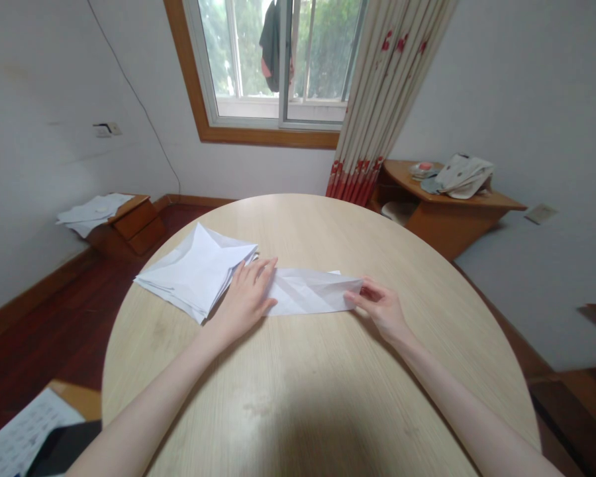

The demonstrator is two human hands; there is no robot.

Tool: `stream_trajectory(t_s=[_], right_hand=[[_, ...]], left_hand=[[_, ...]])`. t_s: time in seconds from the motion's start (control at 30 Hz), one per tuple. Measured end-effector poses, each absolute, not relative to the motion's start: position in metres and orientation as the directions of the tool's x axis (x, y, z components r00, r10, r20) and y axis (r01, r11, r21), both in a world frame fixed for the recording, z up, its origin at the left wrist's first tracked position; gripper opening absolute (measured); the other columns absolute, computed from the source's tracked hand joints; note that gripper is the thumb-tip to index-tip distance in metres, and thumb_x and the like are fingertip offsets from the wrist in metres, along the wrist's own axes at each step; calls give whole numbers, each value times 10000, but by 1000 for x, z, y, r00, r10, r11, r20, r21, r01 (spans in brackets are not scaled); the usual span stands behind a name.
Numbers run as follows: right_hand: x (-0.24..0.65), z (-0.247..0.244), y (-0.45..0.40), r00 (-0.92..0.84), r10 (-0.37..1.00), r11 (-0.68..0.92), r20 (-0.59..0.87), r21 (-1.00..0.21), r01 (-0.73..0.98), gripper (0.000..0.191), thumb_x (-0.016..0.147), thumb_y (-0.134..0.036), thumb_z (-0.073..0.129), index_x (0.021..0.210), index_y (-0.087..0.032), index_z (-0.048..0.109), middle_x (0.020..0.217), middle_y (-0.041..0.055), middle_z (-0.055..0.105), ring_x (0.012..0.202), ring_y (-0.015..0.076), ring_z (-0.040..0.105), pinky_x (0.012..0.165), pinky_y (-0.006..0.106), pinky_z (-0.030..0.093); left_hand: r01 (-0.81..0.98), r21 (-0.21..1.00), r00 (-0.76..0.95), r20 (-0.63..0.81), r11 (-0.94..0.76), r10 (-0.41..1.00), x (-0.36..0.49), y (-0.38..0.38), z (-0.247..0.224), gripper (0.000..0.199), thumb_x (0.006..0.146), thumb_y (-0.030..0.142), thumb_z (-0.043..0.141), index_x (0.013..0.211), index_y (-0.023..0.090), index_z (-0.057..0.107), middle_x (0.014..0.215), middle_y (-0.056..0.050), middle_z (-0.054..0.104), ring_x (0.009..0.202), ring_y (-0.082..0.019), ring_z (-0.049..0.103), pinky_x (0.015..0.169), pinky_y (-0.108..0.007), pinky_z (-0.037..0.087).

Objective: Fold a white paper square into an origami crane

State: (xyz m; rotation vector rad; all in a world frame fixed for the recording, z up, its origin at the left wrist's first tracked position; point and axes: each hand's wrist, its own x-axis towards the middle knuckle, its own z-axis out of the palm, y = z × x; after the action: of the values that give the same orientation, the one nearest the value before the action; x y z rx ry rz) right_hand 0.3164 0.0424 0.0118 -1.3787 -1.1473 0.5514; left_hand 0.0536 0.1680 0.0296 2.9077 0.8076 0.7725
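Observation:
A white sheet of paper [308, 291], creased and folded into a long strip, lies across the middle of the round wooden table [288, 371]. My left hand [248, 291] rests flat over the strip's left end, fingers stretched out and pointing away from me. At the right end, my right hand [380, 305] pinches the paper's edge between thumb and fingers, and that end looks slightly raised. Just left of my left hand sits a stack of white paper sheets [193, 271], the top one showing fold creases. My left hand partly covers the stack's right side.
Beyond the table stand a window [283, 122] and a floral curtain [372, 106]. A corner desk [442, 199] bearing a cloth bag [464, 175] is at the right. A small cabinet [134, 225] with papers [94, 212] stands left. Printed paper [30, 430] lies at the lower left.

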Motion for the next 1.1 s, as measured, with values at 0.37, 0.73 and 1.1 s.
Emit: stream_trajectory(t_s=[0.37, 0.73, 1.1], right_hand=[[330, 28, 33, 290, 904, 283, 315, -948, 147, 163, 632, -210, 612, 670, -272, 758, 795, 41, 689, 810, 215, 606, 774, 383, 451], [332, 43, 25, -13, 970, 230, 242, -902, 365, 240, 809, -284, 533, 887, -254, 759, 976, 65, 733, 982, 247, 637, 929, 441, 443], [298, 18, 27, -269, 957, 194, -104, -459, 867, 729, 873, -631, 464, 1476, -256, 301, 1569, 86, 183, 1449, 272, 135, 1167, 527, 77]], left_hand=[[358, -78, 615, 770, -931, 172, 54, 160, 43, 241, 910, 83, 483, 1099, 187, 589, 845, -41, 621, 789, -185, 543, 730, -314, 414], [237, -78, 798, 584, -968, 149, 57, 147, 34, 226, 908, 67, 463, 975, 187, 643, 887, -47, 637, 800, -176, 555, 729, -311, 422], [261, 200, 931, 207, -944, 301, 64, 142, 24, 312, 915, 412, 552, 1105, 181, 641, 1159, -96, 651, 1054, -244, 601, 874, -374, 491]])
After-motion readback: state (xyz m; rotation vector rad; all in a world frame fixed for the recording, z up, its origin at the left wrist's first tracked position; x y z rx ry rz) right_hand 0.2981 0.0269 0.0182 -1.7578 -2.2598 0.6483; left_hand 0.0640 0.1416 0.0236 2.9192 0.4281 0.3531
